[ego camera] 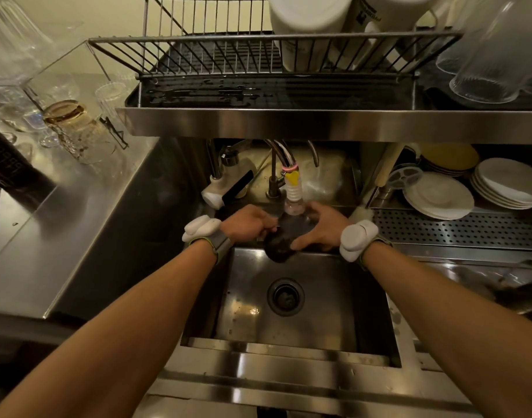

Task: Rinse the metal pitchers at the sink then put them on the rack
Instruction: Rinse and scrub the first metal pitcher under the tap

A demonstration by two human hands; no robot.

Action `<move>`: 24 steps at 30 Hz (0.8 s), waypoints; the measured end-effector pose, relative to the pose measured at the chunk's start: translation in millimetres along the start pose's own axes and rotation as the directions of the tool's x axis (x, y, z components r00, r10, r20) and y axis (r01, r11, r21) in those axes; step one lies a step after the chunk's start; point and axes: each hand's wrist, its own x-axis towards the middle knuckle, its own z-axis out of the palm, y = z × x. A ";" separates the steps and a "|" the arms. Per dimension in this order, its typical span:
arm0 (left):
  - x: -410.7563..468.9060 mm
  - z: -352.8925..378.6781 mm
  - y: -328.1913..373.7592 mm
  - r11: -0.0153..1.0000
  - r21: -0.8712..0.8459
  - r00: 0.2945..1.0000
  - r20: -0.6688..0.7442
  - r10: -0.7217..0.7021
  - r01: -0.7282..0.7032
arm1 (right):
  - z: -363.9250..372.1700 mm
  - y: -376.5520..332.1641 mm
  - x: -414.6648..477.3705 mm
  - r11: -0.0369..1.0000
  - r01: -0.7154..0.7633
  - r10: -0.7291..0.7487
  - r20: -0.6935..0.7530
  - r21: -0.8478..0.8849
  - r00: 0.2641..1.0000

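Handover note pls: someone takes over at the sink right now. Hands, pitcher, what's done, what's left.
Left hand: grips the metal pitcher from its left side.
Right hand: holds the same pitcher from the right, thumb along its body.
Pitcher: tilted, held over the sink, mouth up at the faucet nozzle. Whether water is running cannot be told.
Done: pitcher brought to the tap. No metal pitcher shows on the rack above.
Left: finish the rinse, lift the pitcher onto the free left part of the rack. No other metal pitcher is in view.
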 end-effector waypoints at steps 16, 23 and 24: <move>-15.5 -7.4 9.7 0.650 0.759 0.959 -0.178 0.219 -0.008 | -7.8 -4.2 -6.5 0.974 -0.075 0.082 0.026 -0.213 0.996; -18.2 -7.5 14.0 0.504 0.863 0.943 -0.144 0.299 -0.028 | -11.6 -8.3 -6.0 0.963 -0.043 0.046 0.005 -0.268 0.999; -18.5 -7.9 14.5 0.481 0.876 0.939 -0.132 0.317 -0.039 | -12.0 -8.9 -5.8 0.962 -0.034 0.035 0.000 -0.272 0.999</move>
